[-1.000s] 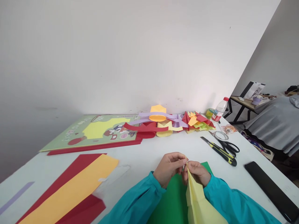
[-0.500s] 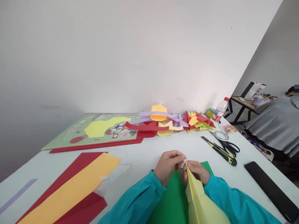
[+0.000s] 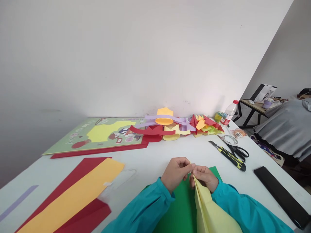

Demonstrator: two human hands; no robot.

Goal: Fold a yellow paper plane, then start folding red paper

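A folded sheet of pale yellow paper (image 3: 211, 210) stands up from the table's near edge, its narrow tip pointing away from me. My left hand (image 3: 177, 173) pinches that tip between thumb and fingers. Close against it, my right hand (image 3: 204, 178) grips the paper just behind the tip, the thumb on top. The two thumbs almost meet, and the tip itself is largely covered by fingers. Under both hands lies a green sheet (image 3: 181, 204) on the white table.
Left are an orange strip (image 3: 73, 197) on red paper (image 3: 93, 215) and a purple strip (image 3: 19, 202). Behind stand a green pad (image 3: 80, 132) and folded paper shapes (image 3: 206, 124). Right are a utility knife (image 3: 229, 157), scissors (image 3: 239, 151), tape roll (image 3: 230, 140), bottle (image 3: 229, 113) and black bar (image 3: 282, 195).
My left hand has shifted slightly right and down along the tip, bringing the thumbs closer together. The yellow paper's fold has narrowed a little near the tip.
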